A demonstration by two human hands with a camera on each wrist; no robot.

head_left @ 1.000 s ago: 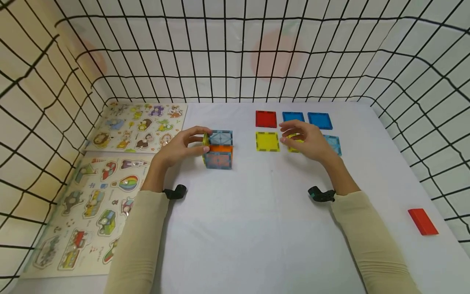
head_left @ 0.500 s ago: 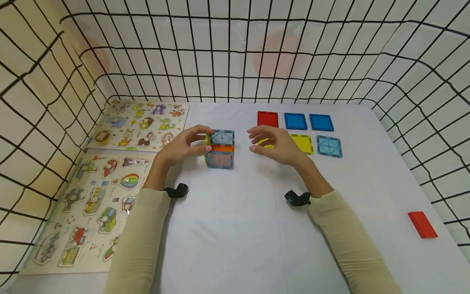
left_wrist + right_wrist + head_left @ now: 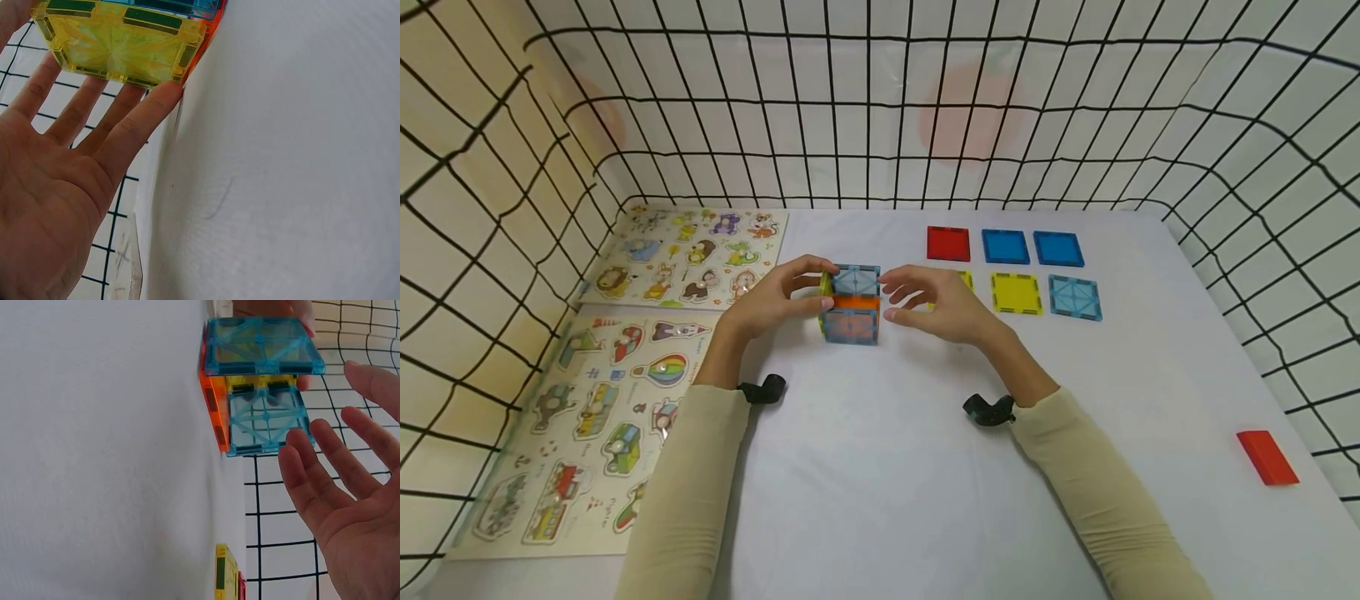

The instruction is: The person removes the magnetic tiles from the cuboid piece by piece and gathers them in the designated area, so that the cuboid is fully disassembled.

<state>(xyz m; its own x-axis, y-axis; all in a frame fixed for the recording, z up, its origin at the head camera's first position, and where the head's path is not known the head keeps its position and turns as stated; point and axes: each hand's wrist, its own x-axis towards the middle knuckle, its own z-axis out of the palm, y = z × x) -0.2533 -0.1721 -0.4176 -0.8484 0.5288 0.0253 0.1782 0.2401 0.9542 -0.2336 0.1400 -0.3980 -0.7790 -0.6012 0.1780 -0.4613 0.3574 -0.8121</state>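
A half-built box of magnetic tiles (image 3: 852, 327) stands on the white table, with light-blue front and back walls, an orange floor and a yellow tile (image 3: 119, 47) as its left wall. In the head view, my left hand (image 3: 765, 297) holds it from the left, thumb at the front wall and fingers toward the back. My right hand (image 3: 946, 307) is just right of the box, fingers apart and holding nothing. From the right wrist view, the box's right and top sides are open, and the right fingertips (image 3: 299, 442) are close to the back light-blue tile (image 3: 265, 419); contact cannot be told.
Loose square tiles lie behind and right: red (image 3: 948, 243), several blue and yellow (image 3: 1017, 293), and a light-blue one (image 3: 1075, 297). Two picture puzzle boards (image 3: 700, 250) lie at left. A red block (image 3: 1267, 457) sits far right. Black wire mesh (image 3: 880, 104) surrounds the table.
My right hand has moved left from over the loose tiles to the box's right side, uncovering tiles behind it. The left hand and the box stay nearly in place.
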